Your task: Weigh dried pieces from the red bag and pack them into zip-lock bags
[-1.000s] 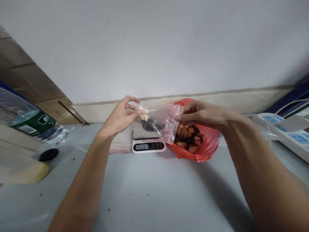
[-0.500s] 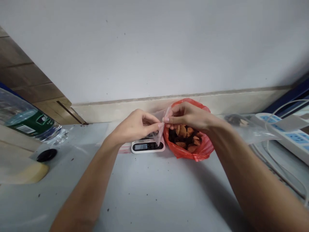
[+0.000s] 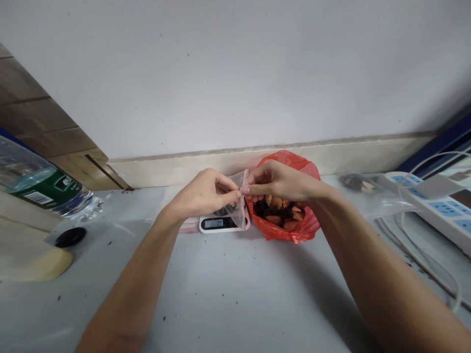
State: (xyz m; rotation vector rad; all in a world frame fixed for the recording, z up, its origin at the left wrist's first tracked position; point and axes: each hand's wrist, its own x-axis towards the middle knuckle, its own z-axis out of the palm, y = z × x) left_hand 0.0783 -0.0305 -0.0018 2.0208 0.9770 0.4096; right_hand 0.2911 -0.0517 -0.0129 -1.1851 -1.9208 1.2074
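A: OK, both hands up over the digital scale [image 3: 212, 224]! L hand [image 3: 202, 193] has thumb and fingers pinched on a small clear plastic bag [image 3: 242, 215], yes?

B: Yep, and R hand [image 3: 283, 182] pinches the same bag's edge, fingertips nearly meeting the L ones. Bag's right above the scale, hiding some btns.

A: Display reads approx. 0.0. What's R of the scale?

B: Red plastic bag [image 3: 311, 228], just beside it, mouth open, w/ dark and orange-brown chunks [image 3: 274, 219] inside. Further R of the scale, another clear bag [image 3: 382, 203] w/ dark and pale pcs, then a white power strip [image 3: 447, 208].

A: And L?

B: Red-striped clear plastic [image 3: 190, 225] just L of the scale, partly under the L wrist. Well L of it, a green-label bottle [image 3: 47, 189] and a black disc [image 3: 70, 237].
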